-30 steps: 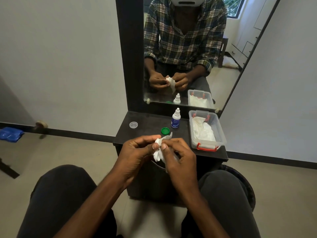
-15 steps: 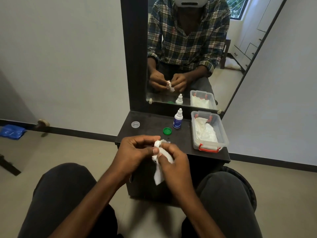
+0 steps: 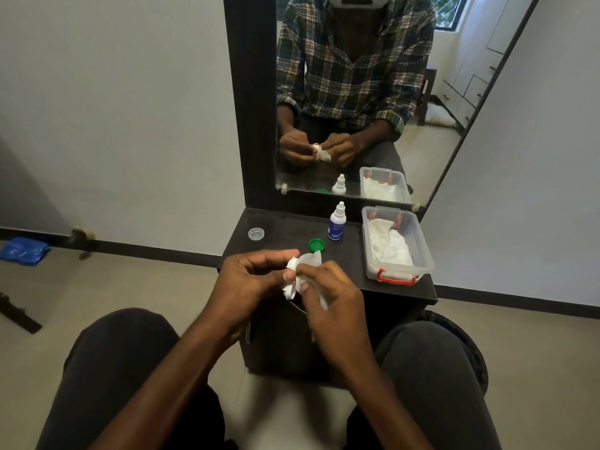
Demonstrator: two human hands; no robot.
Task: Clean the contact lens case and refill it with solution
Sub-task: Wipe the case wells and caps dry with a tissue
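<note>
- A white case (image 3: 290,277) is held in front of the near edge of the desk (image 3: 285,235), above the lap, between both hands.
- The left hand (image 3: 250,284) is curled round the case from the left; its grip is pinched on the case, with the thumb seen across the top.
- The right hand (image 3: 328,293) is pressed against the case from the right; its grip is pinched on a white tissue (image 3: 310,264), which is bunched against the case and hangs partly below the fingers.
- How much of the case is covered by the tissue cannot be told, as both are white and the hands are slightly blurred.
- A green cap (image 3: 317,245) is seen lying flat on the desk, just beyond the hands.
- A small white dropper bottle (image 3: 337,222) with a blue label is stood upright near the cap, toward the mirror (image 3: 357,92).
- A clear cap (image 3: 256,234) is seen lying on the left part of the desk, well apart from the green one.
- A clear plastic box (image 3: 422,251) with red latches is placed on the right side of the desk; white tissues are held inside it.
- The hands, bottle and box are seen reflected in the mirror behind the desk.
</note>
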